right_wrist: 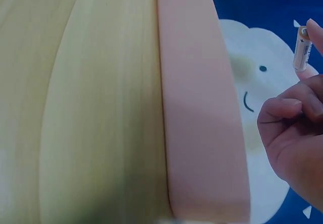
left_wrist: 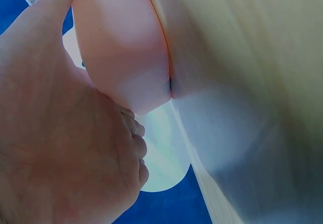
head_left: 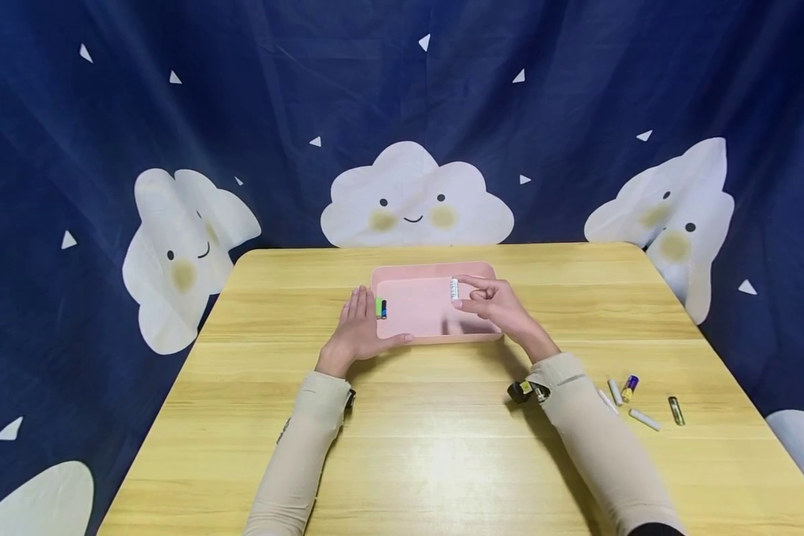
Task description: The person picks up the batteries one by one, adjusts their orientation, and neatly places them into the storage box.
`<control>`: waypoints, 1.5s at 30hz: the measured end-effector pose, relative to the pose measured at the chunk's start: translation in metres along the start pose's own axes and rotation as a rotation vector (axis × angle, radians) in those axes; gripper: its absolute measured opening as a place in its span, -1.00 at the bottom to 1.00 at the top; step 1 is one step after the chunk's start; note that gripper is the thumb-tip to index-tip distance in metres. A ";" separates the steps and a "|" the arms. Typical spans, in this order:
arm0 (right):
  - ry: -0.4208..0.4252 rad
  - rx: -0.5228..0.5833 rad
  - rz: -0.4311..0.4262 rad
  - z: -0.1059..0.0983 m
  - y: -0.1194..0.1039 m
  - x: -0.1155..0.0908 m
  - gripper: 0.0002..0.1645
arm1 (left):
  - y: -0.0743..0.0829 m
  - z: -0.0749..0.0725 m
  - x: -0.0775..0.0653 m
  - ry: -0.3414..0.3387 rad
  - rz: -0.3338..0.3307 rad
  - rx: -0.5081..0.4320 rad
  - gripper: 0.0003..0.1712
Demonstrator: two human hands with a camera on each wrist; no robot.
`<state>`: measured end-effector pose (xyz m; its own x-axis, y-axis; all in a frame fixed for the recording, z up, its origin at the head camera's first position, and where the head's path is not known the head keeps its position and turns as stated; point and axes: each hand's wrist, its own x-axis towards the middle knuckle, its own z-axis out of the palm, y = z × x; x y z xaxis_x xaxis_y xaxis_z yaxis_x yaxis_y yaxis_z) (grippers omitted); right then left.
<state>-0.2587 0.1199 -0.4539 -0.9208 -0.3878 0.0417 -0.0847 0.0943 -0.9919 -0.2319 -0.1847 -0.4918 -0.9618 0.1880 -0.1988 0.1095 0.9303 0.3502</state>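
Note:
A pink tray (head_left: 415, 340) lies toward the far side of the table. My left hand (head_left: 357, 331) is at its left end, fingers straight along the side and thumb stretched along the front rim; the left wrist view shows this hand (left_wrist: 75, 118) against the tray wall (left_wrist: 123, 42). Over the tray, my right hand (head_left: 499, 301) pinches a white battery (head_left: 454, 289) upright between thumb and index finger. In the right wrist view, that battery (right_wrist: 302, 50) has an orange-rimmed top. Inside the tray's left end, a green battery (head_left: 378, 307) sits beside a black-and-blue battery (head_left: 384, 310).
Near the right forearm on the wooden table (head_left: 429, 447) lie several batteries: white ones, including one white battery (head_left: 645, 419), a purple-and-gold battery (head_left: 630, 388) and a dark battery (head_left: 676, 410). A blue curtain (head_left: 375, 89) with clouds hangs behind the table.

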 end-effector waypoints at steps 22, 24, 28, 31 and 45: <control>-0.072 -0.049 0.074 0.054 0.022 0.045 -0.29 | 0.008 -0.010 -0.012 0.014 0.009 0.004 0.53; -0.067 -0.058 0.094 0.058 0.024 0.048 -0.29 | 0.008 -0.010 -0.013 0.015 0.010 0.001 0.53; -0.073 -0.105 0.137 0.065 0.029 0.056 -0.30 | 0.008 -0.010 -0.013 0.014 0.009 0.002 0.53; -0.088 -0.165 0.150 0.070 0.033 0.061 -0.33 | 0.007 -0.009 -0.012 0.019 0.014 -0.001 0.54; -0.161 -0.419 0.089 0.093 0.036 0.074 -0.33 | 0.007 -0.007 -0.011 0.035 0.029 0.008 0.53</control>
<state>-0.2944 0.0097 -0.4976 -0.8634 -0.4957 -0.0936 -0.1849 0.4837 -0.8555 -0.2225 -0.1822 -0.4804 -0.9666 0.2034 -0.1562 0.1389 0.9272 0.3479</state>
